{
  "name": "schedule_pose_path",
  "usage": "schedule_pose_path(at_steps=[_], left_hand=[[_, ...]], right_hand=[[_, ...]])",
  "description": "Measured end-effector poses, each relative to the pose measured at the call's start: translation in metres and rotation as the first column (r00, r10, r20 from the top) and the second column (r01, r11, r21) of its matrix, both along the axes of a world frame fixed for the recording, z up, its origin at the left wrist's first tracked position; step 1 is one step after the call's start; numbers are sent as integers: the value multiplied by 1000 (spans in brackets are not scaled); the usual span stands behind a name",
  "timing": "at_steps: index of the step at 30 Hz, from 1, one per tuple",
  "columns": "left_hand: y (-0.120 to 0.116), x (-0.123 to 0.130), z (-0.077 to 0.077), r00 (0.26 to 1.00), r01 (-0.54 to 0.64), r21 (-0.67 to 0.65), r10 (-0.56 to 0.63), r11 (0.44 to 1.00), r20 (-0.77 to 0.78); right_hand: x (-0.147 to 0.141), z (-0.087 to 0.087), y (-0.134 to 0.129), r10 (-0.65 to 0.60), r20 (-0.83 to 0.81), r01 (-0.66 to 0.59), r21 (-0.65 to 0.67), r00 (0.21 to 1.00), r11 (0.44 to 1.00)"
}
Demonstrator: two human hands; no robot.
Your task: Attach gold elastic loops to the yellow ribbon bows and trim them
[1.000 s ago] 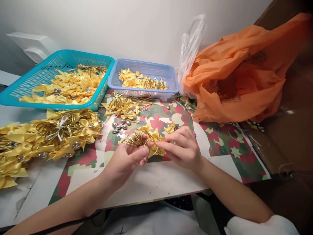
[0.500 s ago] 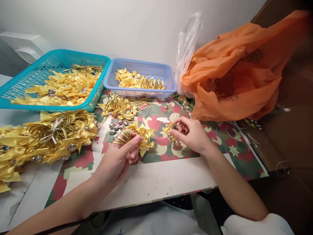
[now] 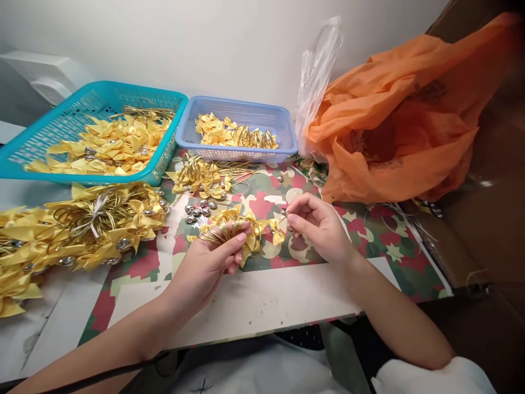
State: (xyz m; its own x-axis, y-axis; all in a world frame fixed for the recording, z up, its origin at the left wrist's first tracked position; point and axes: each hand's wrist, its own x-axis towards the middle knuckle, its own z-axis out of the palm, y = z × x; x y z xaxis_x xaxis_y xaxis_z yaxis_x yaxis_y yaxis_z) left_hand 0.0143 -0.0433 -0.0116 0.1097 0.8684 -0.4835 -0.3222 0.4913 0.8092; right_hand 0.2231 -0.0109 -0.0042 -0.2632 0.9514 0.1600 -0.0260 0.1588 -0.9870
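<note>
My left hand (image 3: 219, 251) is closed around a bundle of gold cord loops (image 3: 223, 232), with yellow ribbon bows (image 3: 254, 241) hanging off the bundle's far and right sides. To the right, my right hand (image 3: 314, 221) pinches a thin gold cord between thumb and fingertips. From that pinch a single yellow bow (image 3: 276, 234) hangs, just beside the left hand's bundle. Several silver jingle bells (image 3: 199, 210) lie on the patterned table covering beyond my left hand. Behind them rests a small pile of yellow bows with gold loops (image 3: 200, 178).
A teal basket (image 3: 162, 158) and a blue basket (image 3: 293, 143), both holding yellow bows, stand at the back. White string ties a large bundle of bows (image 3: 118, 219) at left. An orange bag (image 3: 394, 180) slumps at right beside a clear plastic bag (image 3: 314, 87). A lone bell (image 3: 280, 178) lies mid-table.
The bow at my right hand, earlier gripped at its petals, now hangs from its cord. My left hand has turned slightly and shifted right with its bundle.
</note>
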Motion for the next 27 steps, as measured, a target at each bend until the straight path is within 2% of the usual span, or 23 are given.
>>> schedule_pose_path(at_steps=[5, 8, 11, 15, 27], left_hand=[[-4, 3, -5, 987, 72, 106, -55, 992, -149], [-5, 5, -5, 977, 136, 157, -106, 978, -184], [-4, 7, -5, 979, 157, 175, -131, 972, -153], [-5, 8, -6, 982, 182, 132, -172, 974, -79], [-5, 8, -6, 991, 137, 145, -134, 980, -30]], right_hand=[[-11, 10, -11, 83, -91, -87, -45, 992, 995], [-16, 11, -17, 121, -151, -126, -24, 981, 992], [-19, 10, -20, 161, -200, -167, -13, 967, 986], [-20, 9, -22, 180, -215, -187, -12, 960, 982], [-18, 8, -20, 113, -171, -118, -18, 979, 993]])
